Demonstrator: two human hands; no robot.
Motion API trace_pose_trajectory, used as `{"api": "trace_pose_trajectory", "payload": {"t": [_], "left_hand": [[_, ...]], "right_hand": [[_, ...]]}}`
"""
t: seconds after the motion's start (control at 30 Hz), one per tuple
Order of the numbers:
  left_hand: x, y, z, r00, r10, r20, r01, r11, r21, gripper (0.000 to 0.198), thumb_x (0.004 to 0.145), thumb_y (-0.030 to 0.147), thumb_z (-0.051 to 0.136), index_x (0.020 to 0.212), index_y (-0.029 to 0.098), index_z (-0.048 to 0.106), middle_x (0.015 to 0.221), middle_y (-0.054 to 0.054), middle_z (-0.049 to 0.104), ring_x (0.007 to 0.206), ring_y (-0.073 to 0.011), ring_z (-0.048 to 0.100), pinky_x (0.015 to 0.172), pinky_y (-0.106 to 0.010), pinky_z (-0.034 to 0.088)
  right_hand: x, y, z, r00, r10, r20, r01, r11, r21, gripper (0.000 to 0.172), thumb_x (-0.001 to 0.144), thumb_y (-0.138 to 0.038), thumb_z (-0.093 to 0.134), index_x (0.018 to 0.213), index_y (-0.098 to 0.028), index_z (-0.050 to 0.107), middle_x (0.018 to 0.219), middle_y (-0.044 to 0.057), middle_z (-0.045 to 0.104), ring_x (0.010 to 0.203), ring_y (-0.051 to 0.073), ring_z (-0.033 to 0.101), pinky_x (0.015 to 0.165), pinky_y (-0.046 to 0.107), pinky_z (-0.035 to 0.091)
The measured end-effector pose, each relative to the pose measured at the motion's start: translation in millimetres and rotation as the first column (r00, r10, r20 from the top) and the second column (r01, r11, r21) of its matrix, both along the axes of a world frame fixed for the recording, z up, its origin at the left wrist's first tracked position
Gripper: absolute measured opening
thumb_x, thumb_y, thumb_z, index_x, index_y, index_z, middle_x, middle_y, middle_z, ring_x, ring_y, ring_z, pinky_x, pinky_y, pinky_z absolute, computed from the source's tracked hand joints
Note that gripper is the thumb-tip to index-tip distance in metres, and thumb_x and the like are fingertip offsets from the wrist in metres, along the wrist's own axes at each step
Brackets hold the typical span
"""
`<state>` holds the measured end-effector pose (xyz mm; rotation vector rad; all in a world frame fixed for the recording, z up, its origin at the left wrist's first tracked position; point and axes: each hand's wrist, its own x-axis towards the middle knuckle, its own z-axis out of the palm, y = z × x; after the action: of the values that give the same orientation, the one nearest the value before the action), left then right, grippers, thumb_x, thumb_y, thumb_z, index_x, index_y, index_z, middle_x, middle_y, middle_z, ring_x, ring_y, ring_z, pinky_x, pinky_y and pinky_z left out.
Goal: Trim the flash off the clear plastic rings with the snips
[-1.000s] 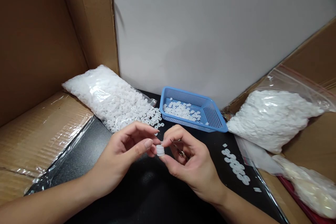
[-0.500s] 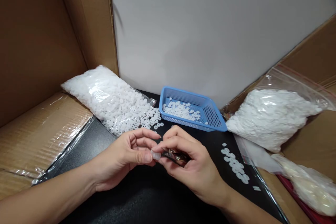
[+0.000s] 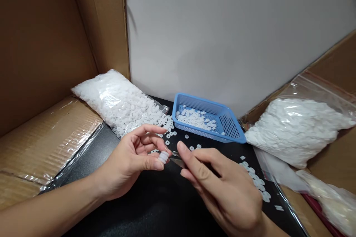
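Note:
My left hand (image 3: 133, 163) pinches a small stack of white plastic rings (image 3: 163, 156) between thumb and fingers, above the black mat (image 3: 155, 207). My right hand (image 3: 222, 189) is beside it, fingers closed round thin metal tweezers (image 3: 178, 161) whose tip points at the stack. Loose white rings (image 3: 191, 147) lie on the mat just beyond both hands. A row of small white discs (image 3: 256, 181) lies to the right of my right hand.
A blue mesh basket (image 3: 233, 133) with several white pieces stands behind the hands. An open bag of white rings (image 3: 119, 103) lies at the left, a bag of white discs (image 3: 297, 129) at the right. Cardboard walls (image 3: 41, 52) flank both sides.
My right hand has drawn back toward me and turned its back to the camera. The ring stack now stays in my left hand alone. The view shifted slightly.

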<state>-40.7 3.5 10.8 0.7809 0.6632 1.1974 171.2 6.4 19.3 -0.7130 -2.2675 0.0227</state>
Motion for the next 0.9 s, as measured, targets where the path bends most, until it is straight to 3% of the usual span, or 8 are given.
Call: {"api": "trace_pose_trajectory", "payload": {"t": [0.1, 0.2, 0.3, 0.5, 0.8, 0.9], "left_hand": [[0.0, -1.8, 0.3, 0.999, 0.041, -0.017, -0.041, 0.999, 0.01, 0.046, 0.061, 0.001, 0.091, 0.099, 0.025, 0.078, 0.082, 0.004, 0.073, 0.075, -0.0075, 0.068, 0.069, -0.012, 0.055], [0.1, -3.0, 0.2, 0.996, 0.077, -0.037, -0.077, 0.997, 0.013, 0.045, 0.062, 0.004, 0.092, 0.098, 0.026, 0.078, 0.083, 0.004, 0.072, 0.078, -0.0071, 0.067, 0.071, -0.012, 0.054], [0.5, -3.7, -0.4, 0.994, 0.099, -0.05, -0.098, 0.995, 0.019, 0.043, 0.062, 0.006, 0.092, 0.097, 0.026, 0.078, 0.083, 0.004, 0.072, 0.08, -0.0074, 0.067, 0.073, -0.012, 0.054], [1.6, -6.8, -0.8, 0.987, 0.136, -0.088, -0.135, 0.991, 0.018, 0.041, 0.06, 0.006, 0.093, 0.094, 0.024, 0.077, 0.083, 0.003, 0.071, 0.081, -0.0088, 0.067, 0.071, -0.012, 0.054], [4.4, -6.9, 0.0, 0.987, 0.145, -0.073, -0.146, 0.989, -0.01, 0.042, 0.057, 0.006, 0.094, 0.091, 0.022, 0.076, 0.08, 0.003, 0.071, 0.075, -0.0086, 0.067, 0.067, -0.013, 0.054], [5.4, -7.7, 0.8, 0.987, 0.144, -0.067, -0.146, 0.989, -0.017, 0.04, 0.057, 0.006, 0.095, 0.089, 0.021, 0.076, 0.079, 0.003, 0.071, 0.073, -0.0082, 0.067, 0.066, -0.013, 0.054]], "right_hand": [[-3.1, -1.4, -0.2, 0.998, -0.042, 0.054, 0.036, 0.993, 0.111, 0.036, 0.102, -0.012, 0.052, 0.135, -0.015, 0.065, 0.082, 0.005, 0.074, 0.067, 0.013, 0.068, 0.058, 0.024, 0.05], [-6.0, 0.1, -1.3, 0.997, -0.056, 0.053, 0.046, 0.984, 0.174, 0.03, 0.102, -0.012, 0.052, 0.125, -0.013, 0.071, 0.078, 0.005, 0.074, 0.064, 0.013, 0.065, 0.056, 0.024, 0.048], [-6.6, 1.6, -4.4, 0.997, -0.058, 0.058, 0.046, 0.979, 0.196, 0.036, 0.102, -0.011, 0.053, 0.135, -0.015, 0.065, 0.077, 0.005, 0.074, 0.063, 0.013, 0.065, 0.056, 0.025, 0.048], [-6.2, 2.2, -8.2, 0.995, -0.063, 0.078, 0.045, 0.977, 0.207, 0.058, 0.101, -0.01, 0.052, 0.156, -0.021, 0.038, 0.078, 0.004, 0.074, 0.063, 0.014, 0.065, 0.055, 0.025, 0.048], [-7.5, 1.4, -9.5, 0.997, -0.046, 0.065, 0.032, 0.979, 0.199, 0.061, 0.1, -0.009, 0.054, 0.157, -0.021, 0.036, 0.078, 0.003, 0.072, 0.062, 0.014, 0.063, 0.054, 0.026, 0.046], [-6.8, 0.9, -9.6, 0.994, -0.058, 0.087, 0.038, 0.976, 0.215, 0.055, 0.099, -0.009, 0.054, 0.153, -0.017, 0.045, 0.078, 0.004, 0.072, 0.061, 0.014, 0.061, 0.054, 0.026, 0.044]]}}
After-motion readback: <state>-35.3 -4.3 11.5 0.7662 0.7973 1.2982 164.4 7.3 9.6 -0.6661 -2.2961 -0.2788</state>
